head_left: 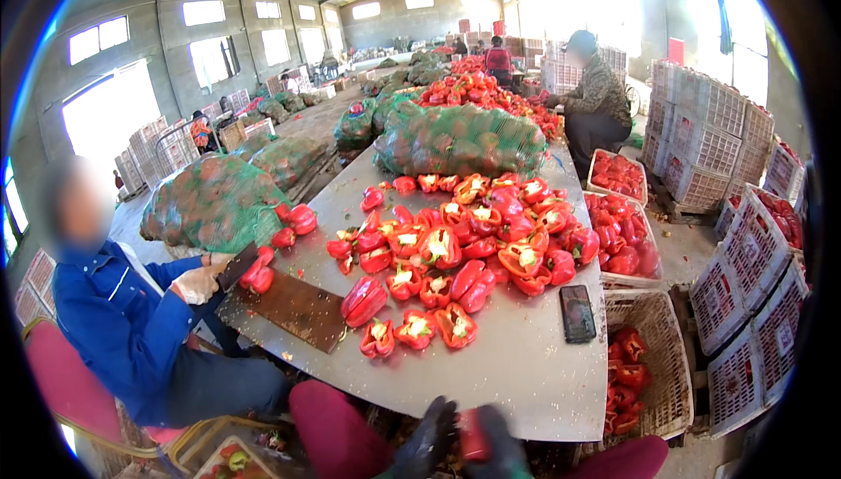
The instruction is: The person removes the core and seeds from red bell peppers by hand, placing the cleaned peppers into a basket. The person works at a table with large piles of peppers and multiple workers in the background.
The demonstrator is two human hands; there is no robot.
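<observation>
Both my hands wear dark gloves and are low in the picture, just off the near edge of the metal table point(517, 400). My right hand point(501, 446), blurred by motion, is closed on a red bell pepper piece point(474, 435). My left hand point(427, 442) is close beside the piece on its left; whether it touches cannot be made out. On the table ahead lies a heap of halved red bell peppers point(440, 247), with pale cores showing. At the left, a co-worker's gloved hand point(196, 284) grips a wide knife point(235, 267) by a red pepper point(257, 274) on a brown board point(293, 308).
A black phone point(577, 313) lies near the table's right edge. Beside that edge stands a crate point(670, 365) with red pieces inside. A green net sack point(460, 141) lies across the far end. Stacked crates point(753, 286) rise at right. Another person point(597, 93) sits beyond.
</observation>
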